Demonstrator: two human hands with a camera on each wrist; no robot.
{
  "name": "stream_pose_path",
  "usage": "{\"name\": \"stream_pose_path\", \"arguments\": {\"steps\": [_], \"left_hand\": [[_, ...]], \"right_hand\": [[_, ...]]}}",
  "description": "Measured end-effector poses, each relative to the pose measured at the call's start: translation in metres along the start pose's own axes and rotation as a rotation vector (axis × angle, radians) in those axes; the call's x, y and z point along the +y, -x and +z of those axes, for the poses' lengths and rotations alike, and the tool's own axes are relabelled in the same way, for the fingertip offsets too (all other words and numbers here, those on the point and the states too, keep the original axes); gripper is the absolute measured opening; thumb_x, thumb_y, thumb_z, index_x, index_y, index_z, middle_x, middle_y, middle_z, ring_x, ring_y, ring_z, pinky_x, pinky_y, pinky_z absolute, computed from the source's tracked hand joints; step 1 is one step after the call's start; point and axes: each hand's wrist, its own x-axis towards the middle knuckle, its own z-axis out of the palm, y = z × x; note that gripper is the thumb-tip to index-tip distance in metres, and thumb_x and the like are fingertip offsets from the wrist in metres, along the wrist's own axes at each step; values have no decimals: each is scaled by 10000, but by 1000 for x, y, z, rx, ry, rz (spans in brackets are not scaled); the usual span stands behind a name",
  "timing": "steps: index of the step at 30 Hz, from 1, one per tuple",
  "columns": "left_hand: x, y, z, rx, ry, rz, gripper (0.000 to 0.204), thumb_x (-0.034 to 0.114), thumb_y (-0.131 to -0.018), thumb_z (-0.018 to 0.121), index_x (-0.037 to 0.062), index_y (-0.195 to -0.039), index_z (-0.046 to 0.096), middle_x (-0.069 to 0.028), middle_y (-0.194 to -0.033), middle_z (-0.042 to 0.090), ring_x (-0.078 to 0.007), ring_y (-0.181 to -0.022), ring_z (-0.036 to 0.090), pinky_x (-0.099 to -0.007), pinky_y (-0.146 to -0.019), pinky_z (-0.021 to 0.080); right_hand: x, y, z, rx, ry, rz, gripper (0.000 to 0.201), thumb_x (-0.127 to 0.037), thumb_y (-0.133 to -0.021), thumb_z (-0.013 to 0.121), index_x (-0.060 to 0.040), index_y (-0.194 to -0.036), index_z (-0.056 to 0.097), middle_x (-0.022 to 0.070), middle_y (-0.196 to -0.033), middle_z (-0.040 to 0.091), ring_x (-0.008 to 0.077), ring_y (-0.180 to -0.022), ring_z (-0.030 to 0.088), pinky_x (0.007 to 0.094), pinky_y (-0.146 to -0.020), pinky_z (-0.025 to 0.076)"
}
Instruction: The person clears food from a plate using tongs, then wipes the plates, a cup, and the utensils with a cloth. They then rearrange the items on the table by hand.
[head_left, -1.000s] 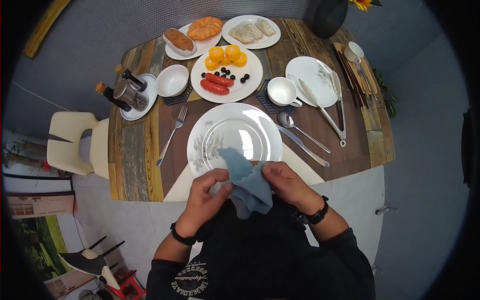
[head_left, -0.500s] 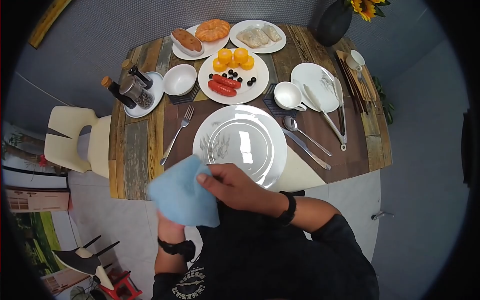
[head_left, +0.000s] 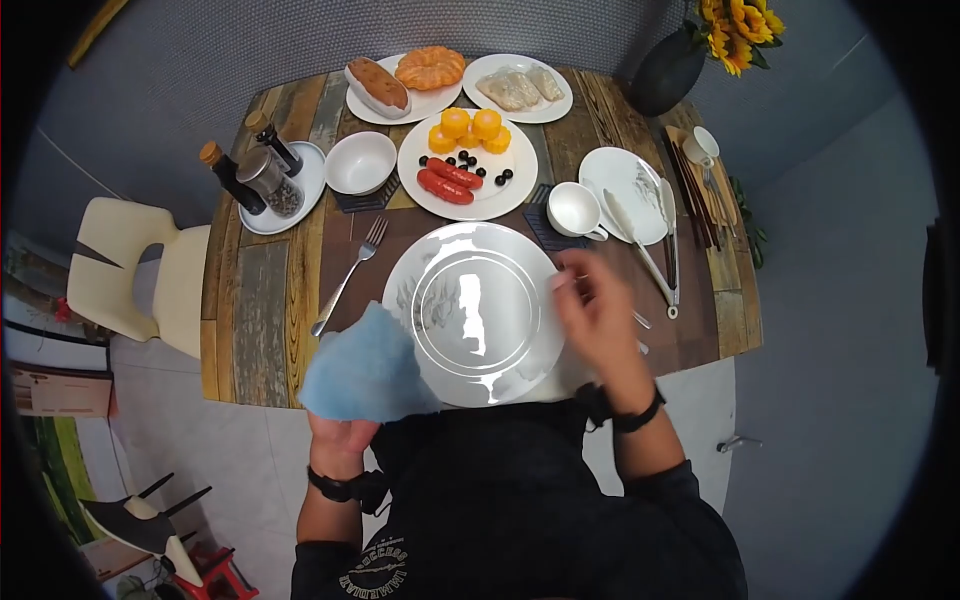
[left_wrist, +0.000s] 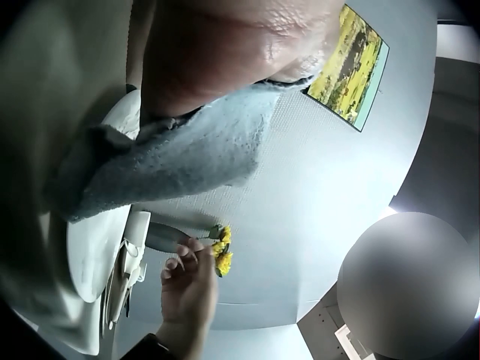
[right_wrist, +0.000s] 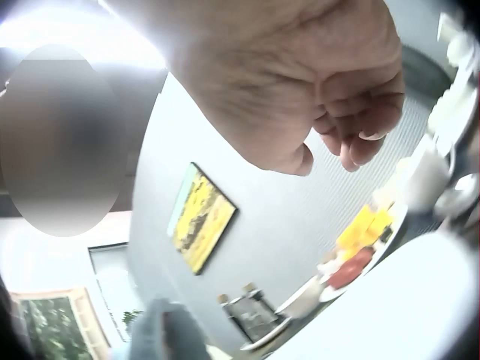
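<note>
A light blue cloth (head_left: 368, 372) covers the fingers of the left hand (head_left: 342, 436), which is low at the left front edge of a large white plate (head_left: 540, 320). In the left wrist view, the cloth (left_wrist: 184, 157) hangs from beneath the hand (left_wrist: 232, 60), and its fingertips are hidden. The right hand (head_left: 602, 318) is over the plate's right side, apart from the cloth. In the right wrist view, the right hand (right_wrist: 300, 82) has loosely bent fingers and nothing in them.
A fork (head_left: 352, 270) lies left of the plate. Beyond it stand a bowl (head_left: 361, 163), a food plate (head_left: 515, 190) and a cup (head_left: 575, 208). Tongs (head_left: 650, 265) rest at the right on a smaller plate (head_left: 625, 175). A tray (head_left: 270, 225) holds bottles at the left.
The right hand has let go of the cloth and moved right across the plate. The cloth went left with the left hand, unfolding from its earlier crumpled shape.
</note>
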Motion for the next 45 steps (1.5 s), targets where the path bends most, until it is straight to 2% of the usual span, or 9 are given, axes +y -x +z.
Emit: {"name": "stream_pose_path", "arguments": {"steps": [4, 7, 12, 16, 22, 34, 39, 42, 45], "left_hand": [[-1, 3, 10, -48, 50, -23, 558, 407, -1073, 397, 26, -1477, 456, -144, -1497, 516, -331, -1356, 512, -481, -1141, 416], [-4, 0, -4, 59, -145, 21, 562, 416, -1077, 386, 24, -1475, 454, -147, -1490, 520, -328, -1355, 516, -482, -1147, 411], [-6, 5, -11, 328, -370, 290, 556, 430, -1092, 362, 17, -1450, 468, -155, -1463, 536, -307, -1346, 526, -476, -1137, 421], [-1, 15, -25, 295, -554, 418, 549, 425, -1098, 352, 15, -1443, 471, -150, -1458, 539, -307, -1347, 522, -476, -1143, 412], [13, 18, 19, 236, -102, 262, 639, 497, -1077, 367, 0, -1471, 444, -156, -1476, 512, -311, -1356, 505, -482, -1159, 387], [-16, 2, 85, 24, -870, 572, 762, 411, -866, 715, -15, -1443, 458, -159, -1353, 565, -274, -1217, 576, -410, -1063, 458], [-29, -6, 96, -19, -1234, 711, 886, 371, -734, 884, -29, -1411, 476, -161, -1286, 589, -254, -1146, 606, -367, -1019, 481], [-34, -10, 65, -148, -1141, 844, 1019, 236, -507, 983, -40, -1359, 495, -137, -1218, 616, -228, -1038, 641, -362, -929, 527], [-27, -1, 81, 105, -1146, 670, 622, 301, -696, 851, -64, -1125, 587, -133, -1014, 653, -200, -909, 648, -348, -811, 551]], "right_hand": [[50, -34, -40, 154, 265, 82, 293, -171, -928, 674, -1, -1165, 648, 131, -738, 686, 258, -591, 660, 370, -590, 515], [70, -51, -47, -15, 387, 267, 304, -181, -931, 669, 22, -1155, 639, 216, -812, 707, 344, -708, 705, 401, -644, 529], [101, -61, -34, -51, 297, 251, 232, -169, -974, 619, 35, -1081, 643, 199, -791, 701, 295, -704, 700, 384, -657, 528], [112, -64, -30, -130, 65, 367, 215, -164, -1029, 548, 30, -990, 632, 115, -752, 681, 179, -639, 638, 337, -612, 501], [101, -62, -29, -83, -8, 292, 255, -201, -1063, 514, 9, -959, 615, 53, -734, 641, 118, -616, 561, 301, -589, 471], [-38, 40, 25, -535, -686, 443, 207, -225, -1094, 464, -54, -1120, 578, 13, -855, 623, 86, -758, 559, 274, -713, 490], [-56, 71, 46, -742, -522, 152, 279, -263, -1098, 427, -13, -1001, 507, 219, -862, 623, 415, -806, 626, 437, -747, 495], [-63, 67, 39, -750, -400, -13, 289, -285, -1093, 427, -18, -1019, 509, 222, -868, 624, 441, -838, 631, 467, -751, 495], [-63, 65, 36, -802, -318, -66, 252, -267, -1074, 449, -24, -1047, 513, 230, -881, 610, 470, -860, 613, 498, -755, 488]]}}
